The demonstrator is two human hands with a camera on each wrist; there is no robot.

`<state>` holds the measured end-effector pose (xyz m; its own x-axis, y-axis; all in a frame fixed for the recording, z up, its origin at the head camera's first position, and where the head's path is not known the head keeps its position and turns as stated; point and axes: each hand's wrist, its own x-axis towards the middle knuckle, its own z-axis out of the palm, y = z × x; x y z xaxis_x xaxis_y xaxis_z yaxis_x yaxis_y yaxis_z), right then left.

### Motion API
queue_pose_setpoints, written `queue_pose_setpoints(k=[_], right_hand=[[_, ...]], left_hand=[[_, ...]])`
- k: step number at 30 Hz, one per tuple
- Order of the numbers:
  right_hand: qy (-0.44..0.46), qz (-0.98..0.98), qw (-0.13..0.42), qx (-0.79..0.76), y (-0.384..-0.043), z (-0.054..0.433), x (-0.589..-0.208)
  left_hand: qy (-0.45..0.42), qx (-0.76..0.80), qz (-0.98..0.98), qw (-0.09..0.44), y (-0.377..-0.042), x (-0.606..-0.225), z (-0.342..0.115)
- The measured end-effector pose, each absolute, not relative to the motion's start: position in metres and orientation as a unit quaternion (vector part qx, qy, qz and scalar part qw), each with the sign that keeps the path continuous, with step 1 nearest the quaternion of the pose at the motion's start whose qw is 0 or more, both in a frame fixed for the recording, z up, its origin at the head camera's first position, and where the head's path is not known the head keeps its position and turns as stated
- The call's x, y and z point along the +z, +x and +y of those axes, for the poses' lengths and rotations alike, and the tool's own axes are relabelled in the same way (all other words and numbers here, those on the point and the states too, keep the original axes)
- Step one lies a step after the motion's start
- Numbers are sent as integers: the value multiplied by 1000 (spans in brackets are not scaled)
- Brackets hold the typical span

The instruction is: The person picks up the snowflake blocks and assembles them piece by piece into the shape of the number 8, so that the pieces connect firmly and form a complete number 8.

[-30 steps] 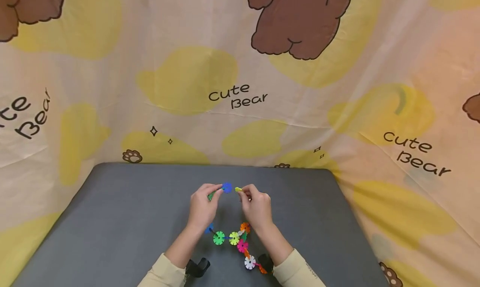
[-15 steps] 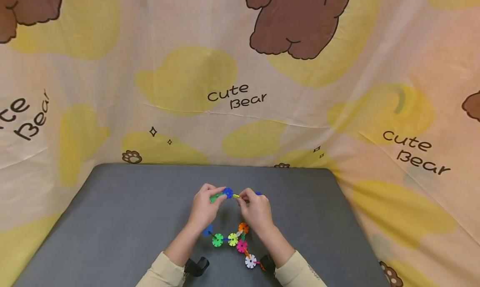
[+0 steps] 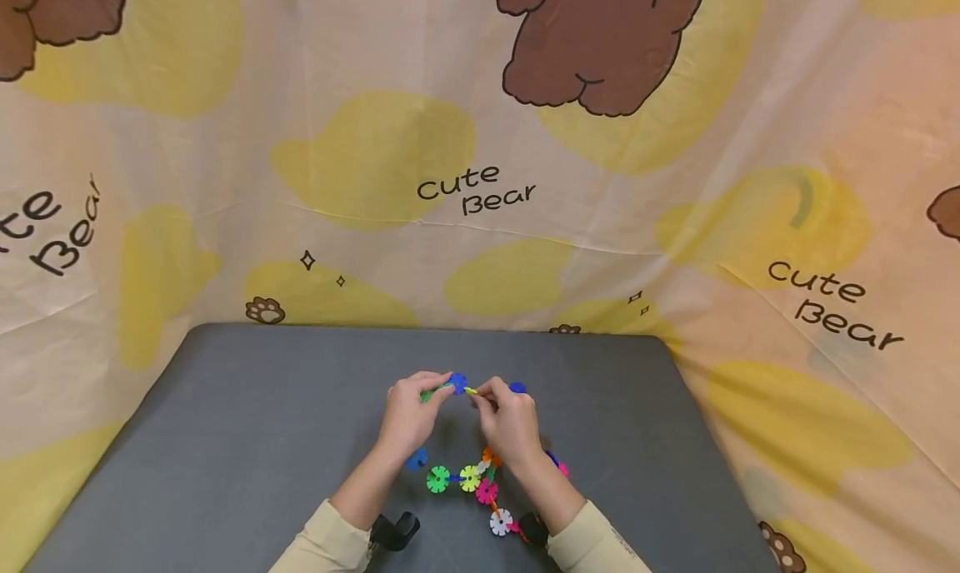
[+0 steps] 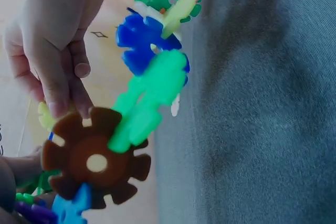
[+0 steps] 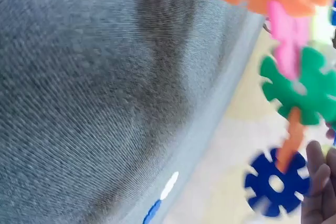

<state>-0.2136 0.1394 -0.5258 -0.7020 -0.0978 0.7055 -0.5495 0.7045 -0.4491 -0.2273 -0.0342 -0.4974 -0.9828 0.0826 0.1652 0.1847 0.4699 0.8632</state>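
My left hand (image 3: 408, 413) pinches a green snowflake disc (image 3: 427, 396) that joins a blue snowflake disc (image 3: 457, 383). Facing it, my right hand (image 3: 510, 421) pinches a yellow snowflake disc (image 3: 471, 391), seen edge-on and meeting the blue one's rim. Whether they interlock is too small to tell. Linked discs run close to the cameras: a brown disc (image 4: 96, 163) in the left wrist view, a green disc (image 5: 302, 87) and a dark blue disc (image 5: 276, 183) in the right wrist view. Another blue disc (image 3: 517, 387) shows beyond the right hand's knuckles.
Below the hands in the head view are linked discs, among them a green disc (image 3: 438, 479), a pink disc (image 3: 487, 491) and a white disc (image 3: 501, 522). The grey table (image 3: 285, 440) meets a printed cloth wall (image 3: 360, 281). Black straps (image 3: 395, 531) sit at the wrists.
The gap between the blue disc and the yellow disc has shut as the hands came together. A blue disc has come into sight beyond the right hand, and a pink one by the right forearm.
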Motion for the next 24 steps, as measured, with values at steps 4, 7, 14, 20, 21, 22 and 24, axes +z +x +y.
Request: queue_pose_setpoints(k=[4, 7, 14, 20, 21, 22, 24], right_hand=[[201, -849, 362, 327, -215, 140, -528], [201, -850, 368, 320, -215, 142, -528], [205, -846, 381, 312, -216, 143, -526], [228, -831, 386, 329, -218, 139, -522], [232, -833, 382, 328, -218, 138, -520], [236, -835, 378, 323, -219, 137, -519], [240, -845, 371, 301, -219, 136, -516]], left_hand=[[-69, -529, -844, 47, -227, -497, -32], [-64, -532, -843, 50, -227, -498, -30], [-49, -540, -838, 62, -227, -500, -24], [-25, -567, -822, 48, -226, -503, -26], [-17, -570, -820, 45, -225, -503, -27], [-8, -572, -819, 43, -225, -504, -28], [-1, -571, -820, 46, -224, -504, -30]])
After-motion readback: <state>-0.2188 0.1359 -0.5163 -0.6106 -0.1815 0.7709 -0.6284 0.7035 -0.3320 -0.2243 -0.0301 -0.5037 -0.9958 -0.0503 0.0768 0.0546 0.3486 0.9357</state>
